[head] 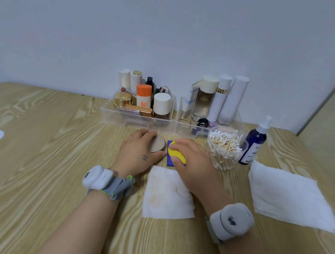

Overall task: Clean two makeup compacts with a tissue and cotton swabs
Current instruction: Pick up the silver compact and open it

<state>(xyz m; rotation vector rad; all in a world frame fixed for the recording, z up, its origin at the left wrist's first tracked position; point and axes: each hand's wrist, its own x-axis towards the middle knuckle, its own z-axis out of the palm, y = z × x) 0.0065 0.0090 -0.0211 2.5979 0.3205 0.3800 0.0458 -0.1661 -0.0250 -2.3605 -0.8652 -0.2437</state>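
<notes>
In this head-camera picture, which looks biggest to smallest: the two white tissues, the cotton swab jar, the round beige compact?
1. tissue on the right
2. stained tissue between the arms
3. cotton swab jar
4. round beige compact, partly under the left hand, so its full size is unsure

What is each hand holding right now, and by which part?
The left hand grips the beige compact across its left side. The right hand grips the yellow compact, fingers over its far edge, thumb on its near edge.
</notes>
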